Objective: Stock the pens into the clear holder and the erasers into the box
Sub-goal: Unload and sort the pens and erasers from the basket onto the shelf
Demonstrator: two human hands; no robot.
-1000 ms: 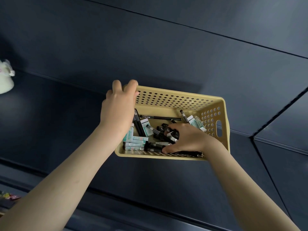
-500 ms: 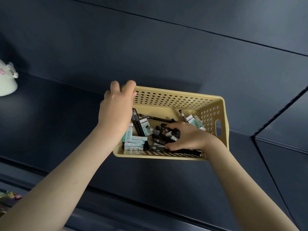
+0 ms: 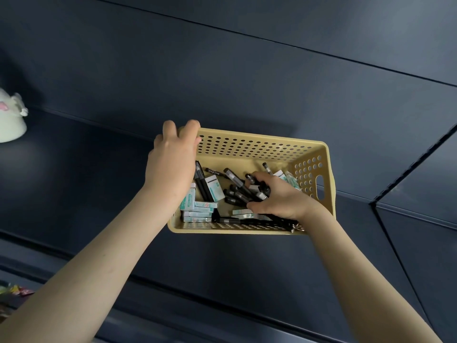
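Yellow perforated plastic forms the basket (image 3: 259, 147) I work in, its near rim just under my right wrist. My right hand (image 3: 279, 196) sits inside it, fingers curled round a bunch of black pens (image 3: 237, 191); how many it grips I cannot quite tell. More lie loose to its left. Boxed erasers (image 3: 197, 211) are stacked just beneath my left hand (image 3: 170, 167), with a few beyond the right fingertips. My left hand clamps the basket's far left corner, fingers hooked over the rim. Beyond both hands runs a dark shelf (image 3: 86, 169); well left of them stands a white object (image 3: 10, 120).
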